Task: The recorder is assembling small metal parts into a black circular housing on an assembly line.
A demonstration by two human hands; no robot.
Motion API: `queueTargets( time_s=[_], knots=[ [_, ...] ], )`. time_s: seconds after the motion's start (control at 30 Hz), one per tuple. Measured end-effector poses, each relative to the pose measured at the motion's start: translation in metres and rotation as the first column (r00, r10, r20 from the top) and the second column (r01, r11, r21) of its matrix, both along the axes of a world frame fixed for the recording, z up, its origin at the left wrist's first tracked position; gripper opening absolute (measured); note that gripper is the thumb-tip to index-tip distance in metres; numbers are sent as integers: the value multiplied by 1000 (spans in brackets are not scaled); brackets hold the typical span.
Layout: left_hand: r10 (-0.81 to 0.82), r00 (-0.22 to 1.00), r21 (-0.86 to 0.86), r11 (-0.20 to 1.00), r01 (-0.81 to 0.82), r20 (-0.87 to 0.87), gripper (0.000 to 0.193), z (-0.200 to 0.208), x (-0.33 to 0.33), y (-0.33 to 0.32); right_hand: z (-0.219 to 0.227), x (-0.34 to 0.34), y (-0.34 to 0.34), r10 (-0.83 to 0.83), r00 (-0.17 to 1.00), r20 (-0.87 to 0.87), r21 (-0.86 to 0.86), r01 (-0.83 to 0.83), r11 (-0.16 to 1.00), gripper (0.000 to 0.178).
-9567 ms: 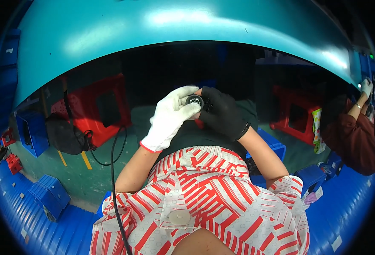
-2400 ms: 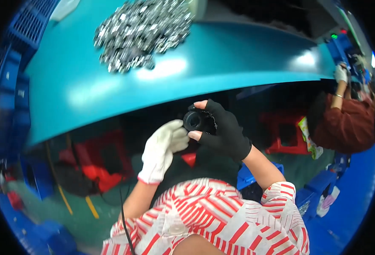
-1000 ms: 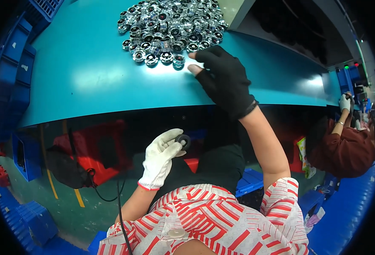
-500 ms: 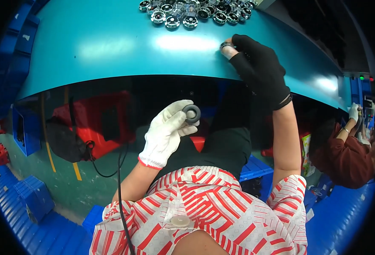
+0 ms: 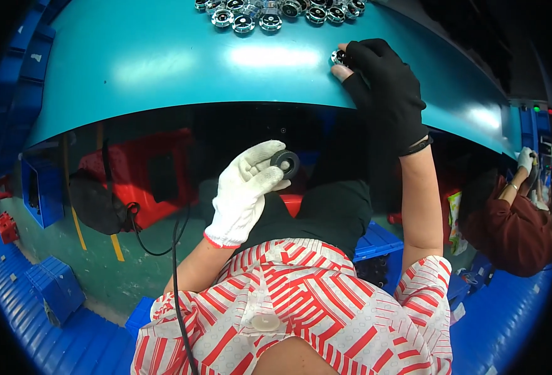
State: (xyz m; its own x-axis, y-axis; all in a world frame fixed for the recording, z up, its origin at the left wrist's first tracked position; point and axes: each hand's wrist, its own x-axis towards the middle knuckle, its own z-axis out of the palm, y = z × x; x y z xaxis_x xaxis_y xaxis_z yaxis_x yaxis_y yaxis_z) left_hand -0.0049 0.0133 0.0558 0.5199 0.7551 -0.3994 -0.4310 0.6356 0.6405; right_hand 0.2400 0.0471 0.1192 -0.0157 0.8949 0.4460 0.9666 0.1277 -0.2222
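In a white knitted glove, my left hand (image 5: pixel 238 200) is closed on a thick black ring (image 5: pixel 293 160), held in front of my lap below the table edge. A fingertip shows through its hole. My right hand (image 5: pixel 385 87) wears a black glove with bare thumb and fingertip. It pinches a small round clear-and-black wheel-like piece (image 5: pixel 338 57) just over the teal tabletop (image 5: pixel 163 56). The rest of its fingers are hidden under the glove's back. Several similar round pieces (image 5: pixel 271 23) lie heaped at the table's far side.
Blue bins (image 5: pixel 55 284) stand at the lower left, near a red plastic stool (image 5: pixel 141 169) with a black bag (image 5: pixel 94 203). A black cable (image 5: pixel 176 275) runs down my left side. At the right, a co-worker in a dark red top (image 5: pixel 513 231) sits by the table.
The round piece in my right hand has turned, and its patterned face now shows. My left hand has tilted the black ring slightly. The far pile sits a little higher in view.
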Motion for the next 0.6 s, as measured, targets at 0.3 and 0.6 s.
queueTargets(
  time_s=[0.3, 0.6],
  knots=[
    [-16, 1000, -7, 1000, 16, 7, 40, -8, 4, -6, -18, -62, -81, 140, 761, -634, -158, -305, 939, 28],
    [-40, 999, -64, 997, 42, 23, 31, -19, 2, -18, -55, -72, -103, 14, 716, -698, -215, -229, 949, 27]
  ],
)
